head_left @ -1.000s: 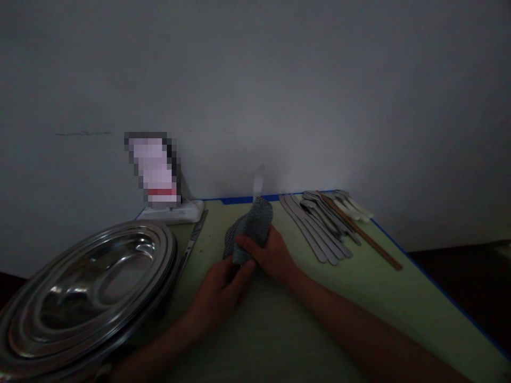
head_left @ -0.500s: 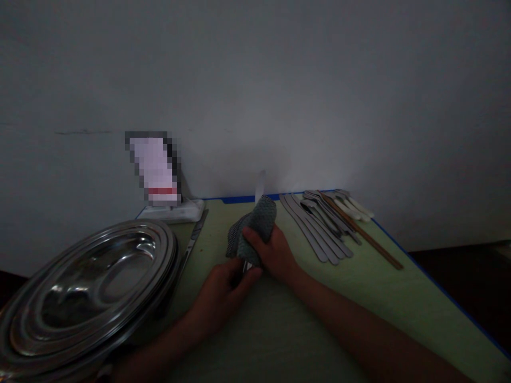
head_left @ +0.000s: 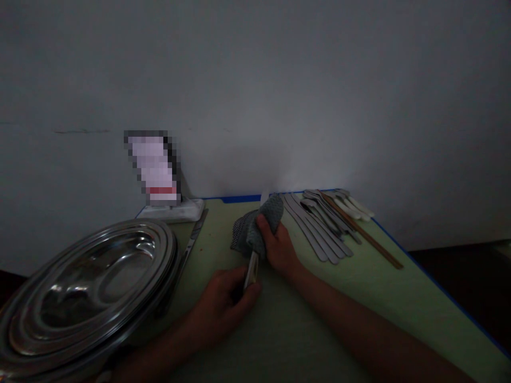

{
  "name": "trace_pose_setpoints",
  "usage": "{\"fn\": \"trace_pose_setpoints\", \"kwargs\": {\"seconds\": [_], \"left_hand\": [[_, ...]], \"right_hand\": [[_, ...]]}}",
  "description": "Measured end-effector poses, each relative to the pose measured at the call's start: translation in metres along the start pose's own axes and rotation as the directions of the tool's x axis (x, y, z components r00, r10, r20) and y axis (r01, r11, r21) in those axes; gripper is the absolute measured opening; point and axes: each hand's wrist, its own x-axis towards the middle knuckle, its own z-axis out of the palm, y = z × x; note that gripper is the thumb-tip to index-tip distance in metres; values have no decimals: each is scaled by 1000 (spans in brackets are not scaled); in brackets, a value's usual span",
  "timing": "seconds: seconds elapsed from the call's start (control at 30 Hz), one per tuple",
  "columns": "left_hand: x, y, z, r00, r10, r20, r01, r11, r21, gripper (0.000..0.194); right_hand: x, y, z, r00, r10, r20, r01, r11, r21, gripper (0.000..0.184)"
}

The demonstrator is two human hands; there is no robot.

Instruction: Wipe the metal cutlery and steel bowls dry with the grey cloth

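My left hand (head_left: 227,298) is closed on the handle of a table knife (head_left: 252,270), low over the middle of the table. My right hand (head_left: 279,250) grips a grey cloth (head_left: 271,210) folded around the knife's blade. Only a short bit of pale blade shows past the cloth's far end; the rest is covered. A loose flap of the cloth hangs to the left. Just right of my right hand, several table knives (head_left: 319,234) lie side by side.
Stacked steel plates (head_left: 167,250) fill the left side, with another knife (head_left: 194,236) beside them. A pixelated phone (head_left: 154,165) leans on a white stand (head_left: 175,211). Spoons and forks (head_left: 323,213), wooden chopsticks (head_left: 367,236) and white-handled cutlery (head_left: 359,207) lie right. A wall (head_left: 255,96) rises behind.
My right hand and the cloth have slid along the knife toward its tip. More of the handle shows, and less blade sticks out. My left hand has shifted slightly nearer to me.
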Motion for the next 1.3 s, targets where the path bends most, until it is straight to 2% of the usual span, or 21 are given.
{"fn": "trace_pose_setpoints", "kwargs": {"seconds": [0.17, 0.23, 0.37, 0.43, 0.67, 0.83, 0.97, 1.1, 1.3], "left_hand": [[1, -2, 0, 997, -23, 74, 41, 970, -240, 19], [2, -2, -1, 997, -27, 68, 46, 954, -298, 18], [6, -2, 1, 998, -59, -6, 56, 966, -253, 32], [7, -2, 1, 997, -75, -24, 68, 973, -221, 33], [4, -1, 0, 996, -46, 74, 59, 980, -190, 27], [2, 0, 0, 996, -50, 80, 70, 960, -270, 23], [4, -3, 3, 991, -128, 40, 133, 921, -367, 29], [6, -3, 6, 989, -150, 9, 147, 951, -272, 27], [5, -2, 7, 997, -70, 23, 70, 998, 1, 21]], "right_hand": [[2, 1, -2, 999, 18, -32, -20, 999, -45, 45], [2, 0, -2, 1000, 16, -17, -17, 998, -55, 44], [0, -1, -1, 1000, 21, 14, -20, 998, -53, 41], [0, -1, 0, 1000, 13, 7, -12, 999, -49, 41], [7, 5, -4, 991, 93, -97, -89, 995, 49, 47], [10, 7, -5, 997, 42, -66, -39, 998, 43, 46], [8, 4, -5, 997, 38, -65, -39, 999, -10, 45], [7, 1, -4, 997, 51, -52, -53, 998, -36, 46], [12, 10, -5, 995, 71, -74, -61, 991, 123, 45]]}}
